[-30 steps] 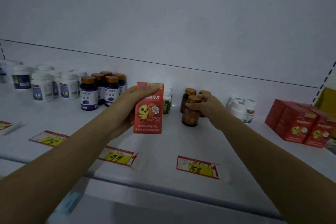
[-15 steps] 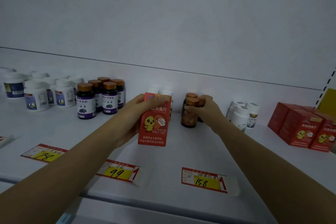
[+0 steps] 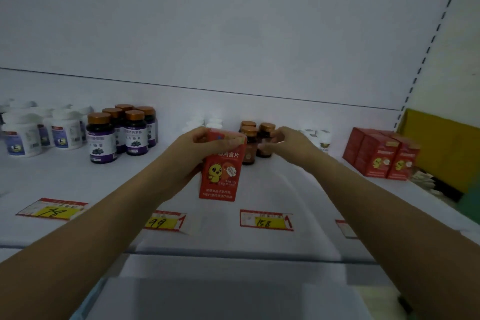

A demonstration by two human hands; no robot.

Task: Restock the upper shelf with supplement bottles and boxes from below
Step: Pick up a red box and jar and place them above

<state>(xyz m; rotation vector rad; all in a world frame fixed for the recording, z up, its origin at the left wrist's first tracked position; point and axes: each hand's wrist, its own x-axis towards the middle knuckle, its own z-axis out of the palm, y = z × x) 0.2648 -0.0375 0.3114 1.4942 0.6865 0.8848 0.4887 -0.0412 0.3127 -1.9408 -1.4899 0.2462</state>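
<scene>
Midway along a white shop shelf (image 3: 78, 179), a person's two bare arms extend in from the bottom of the frame. The left hand (image 3: 200, 148) grips a red box (image 3: 220, 176) printed with a yellow cartoon chick. Its fingers (image 3: 228, 141) are curled over the top edge, and the box is upright in front of the shelf's middle stock; whether its base touches the shelf cannot be told. Just beside it, the right hand (image 3: 291, 145) is curled round a brown bottle (image 3: 267, 135) with a copper-coloured cap, thumb low on the body and fingers by the cap, though blur softens the detail. That bottle stands on the shelf with two matching brown bottles (image 3: 249, 135), the front one partly hidden behind the red box. To the left sits a cluster of dark bottles with purple labels (image 3: 102, 141), and further left are white jars (image 3: 22, 138). White-capped bottles (image 3: 215, 122) show behind the left hand, and more white bottles (image 3: 320, 138) behind the right wrist. Near the right end, well apart from the hands, a row of matching red boxes (image 3: 376, 158) stands beside a yellow panel (image 3: 441, 153). Red-and-yellow price tags (image 3: 266, 220) lie along the shelf's front, handwritten 78, 99 and 158 from left to right.
</scene>
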